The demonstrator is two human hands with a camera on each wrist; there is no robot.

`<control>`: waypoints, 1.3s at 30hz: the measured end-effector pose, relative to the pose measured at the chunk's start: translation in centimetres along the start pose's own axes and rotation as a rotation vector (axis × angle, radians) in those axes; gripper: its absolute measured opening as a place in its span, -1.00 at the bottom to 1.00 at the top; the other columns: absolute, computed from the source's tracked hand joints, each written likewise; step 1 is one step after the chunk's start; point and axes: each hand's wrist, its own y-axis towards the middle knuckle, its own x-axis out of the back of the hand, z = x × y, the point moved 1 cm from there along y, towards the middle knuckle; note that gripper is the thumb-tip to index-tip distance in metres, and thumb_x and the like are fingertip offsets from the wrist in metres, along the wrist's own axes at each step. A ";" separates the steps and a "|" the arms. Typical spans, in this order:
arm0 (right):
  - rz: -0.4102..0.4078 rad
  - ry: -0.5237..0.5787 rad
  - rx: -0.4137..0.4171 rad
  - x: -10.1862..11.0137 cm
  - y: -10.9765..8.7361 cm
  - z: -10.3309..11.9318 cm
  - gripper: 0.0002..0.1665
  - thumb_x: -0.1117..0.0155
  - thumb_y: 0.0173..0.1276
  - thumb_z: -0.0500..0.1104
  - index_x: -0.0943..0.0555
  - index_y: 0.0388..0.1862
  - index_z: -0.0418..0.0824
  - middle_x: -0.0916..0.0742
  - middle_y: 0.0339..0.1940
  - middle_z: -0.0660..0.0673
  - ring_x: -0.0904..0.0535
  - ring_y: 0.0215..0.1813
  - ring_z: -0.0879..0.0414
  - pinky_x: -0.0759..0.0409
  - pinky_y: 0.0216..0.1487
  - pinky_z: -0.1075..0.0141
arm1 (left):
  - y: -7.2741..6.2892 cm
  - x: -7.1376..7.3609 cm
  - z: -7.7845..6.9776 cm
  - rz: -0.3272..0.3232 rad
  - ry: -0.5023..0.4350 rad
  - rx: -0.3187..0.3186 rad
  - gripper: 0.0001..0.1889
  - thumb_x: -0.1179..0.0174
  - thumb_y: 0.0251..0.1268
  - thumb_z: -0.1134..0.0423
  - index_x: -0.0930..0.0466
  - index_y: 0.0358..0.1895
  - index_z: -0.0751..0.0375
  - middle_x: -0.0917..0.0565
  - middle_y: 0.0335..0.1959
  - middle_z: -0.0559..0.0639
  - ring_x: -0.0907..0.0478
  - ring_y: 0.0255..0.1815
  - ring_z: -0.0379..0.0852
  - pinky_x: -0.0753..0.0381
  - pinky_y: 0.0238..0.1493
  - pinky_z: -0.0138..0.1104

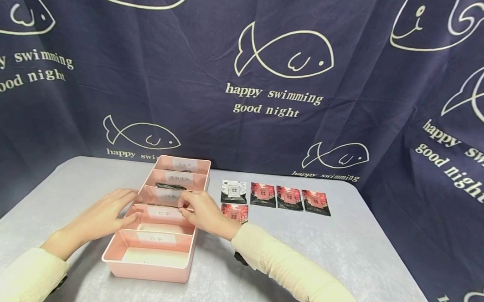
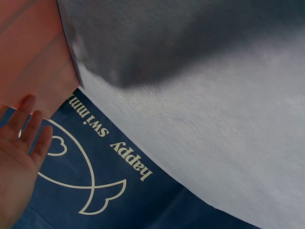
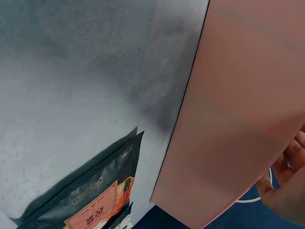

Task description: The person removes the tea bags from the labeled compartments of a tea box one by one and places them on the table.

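Note:
A long pink divided box point(image 1: 149, 271) stands on the table, a white label with Chinese characters in each compartment. My right hand point(image 1: 205, 215) reaches over its right rim and pinches a tea sachet point(image 1: 163, 205), which shows only as a thin dark edge in the middle compartment. My left hand point(image 1: 105, 214) rests at the left rim with fingers extended; in the left wrist view its fingers point(image 2: 24, 114) lie along the box's outer wall. Dark sachets point(image 1: 170, 186) sit in compartments farther back. The two nearest compartments show bare white bottoms.
Right of the box lie several flat red-and-black sachets point(image 1: 263, 195) in a row with one white-and-black sachet point(image 1: 233, 191). Another red sachet point(image 1: 234, 211) lies below that one, partly behind my right wrist. A navy fish-print cloth point(image 1: 279, 139) hangs around the table point(image 1: 285, 272).

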 end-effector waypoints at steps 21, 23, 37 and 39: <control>-0.059 -0.044 0.014 -0.2 0.0 0.0 -0.91 -0.29 0.13 -0.23 -0.67 -0.35 -0.10 -0.73 -0.38 0.07 -0.57 -0.29 0.27 -0.44 -0.21 0.64 | 0.0 0.1 0.0 -0.012 0.001 -0.010 -0.59 -0.22 0.07 0.11 -0.49 -0.09 0.34 -0.55 -0.05 0.24 -0.44 0.04 0.21 -0.39 0.08 0.03; -0.069 -0.012 0.000 -0.2 0.0 0.0 -0.92 -0.31 0.12 -0.23 -0.67 -0.37 -0.11 -0.73 -0.40 0.05 -0.58 -0.30 0.26 -0.44 -0.24 0.66 | -0.1 0.1 0.0 -0.012 0.001 -0.009 -0.59 -0.22 0.06 0.11 -0.49 -0.09 0.34 -0.55 -0.05 0.23 -0.45 0.04 0.21 -0.39 0.08 0.02; -0.116 0.052 -0.075 0.9 -0.3 -0.6 -0.90 -0.31 0.14 -0.17 -0.65 -0.34 -0.12 -0.71 -0.38 0.03 -0.55 -0.32 0.27 -0.47 -0.24 0.58 | 0.0 0.0 0.0 0.008 0.002 0.003 -0.55 -0.21 0.08 0.09 -0.48 -0.05 0.38 -0.53 -0.01 0.28 -0.42 0.08 0.25 -0.36 0.12 0.05; -0.144 0.043 -0.073 1.0 -0.3 -0.6 -0.92 -0.31 0.15 -0.19 -0.65 -0.35 -0.12 -0.71 -0.40 0.02 -0.54 -0.34 0.26 -0.45 -0.28 0.58 | -0.1 0.1 0.0 0.013 0.002 0.007 -0.54 -0.20 0.09 0.09 -0.48 -0.05 0.38 -0.53 -0.01 0.28 -0.42 0.08 0.25 -0.36 0.12 0.06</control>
